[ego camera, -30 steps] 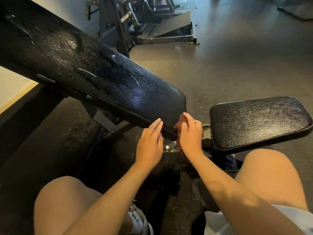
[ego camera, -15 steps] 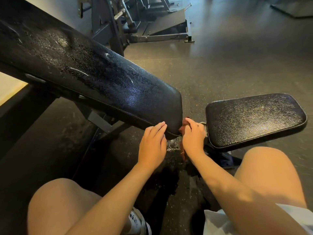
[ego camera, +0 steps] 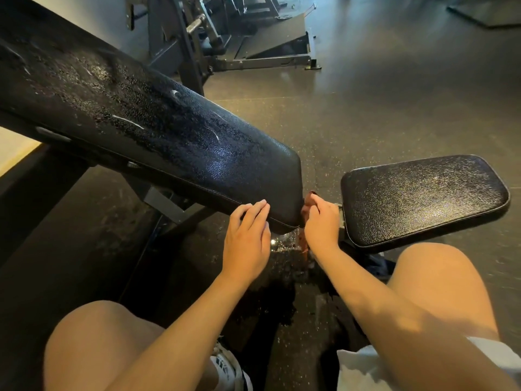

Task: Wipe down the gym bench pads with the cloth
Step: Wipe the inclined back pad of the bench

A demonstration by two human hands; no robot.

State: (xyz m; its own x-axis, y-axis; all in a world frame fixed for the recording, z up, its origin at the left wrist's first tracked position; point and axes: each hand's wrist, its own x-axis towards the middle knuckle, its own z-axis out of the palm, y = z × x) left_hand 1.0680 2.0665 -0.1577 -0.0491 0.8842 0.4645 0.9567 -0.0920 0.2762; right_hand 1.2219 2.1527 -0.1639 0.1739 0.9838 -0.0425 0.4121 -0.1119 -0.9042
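Observation:
A long black back pad (ego camera: 146, 128), inclined and beaded with wet droplets, runs from the upper left to the centre. A shorter black seat pad (ego camera: 423, 198) lies to its right. My left hand (ego camera: 248, 238) rests its fingertips on the near lower edge of the back pad. In the gap between the two pads, my right hand (ego camera: 321, 224) grips a reddish-brown cloth (ego camera: 308, 200) against the end of the back pad. Most of the cloth is hidden by my hand.
The bench's metal frame (ego camera: 166, 201) shows under the back pad. Wet patches darken the rubber floor (ego camera: 366, 108) below the gap. Other gym machines (ego camera: 225, 38) stand at the back. My bare knees fill the bottom corners.
My right hand with the cloth has slid a little deeper into the gap at the end of the back pad. My left hand keeps its place on the pad's edge.

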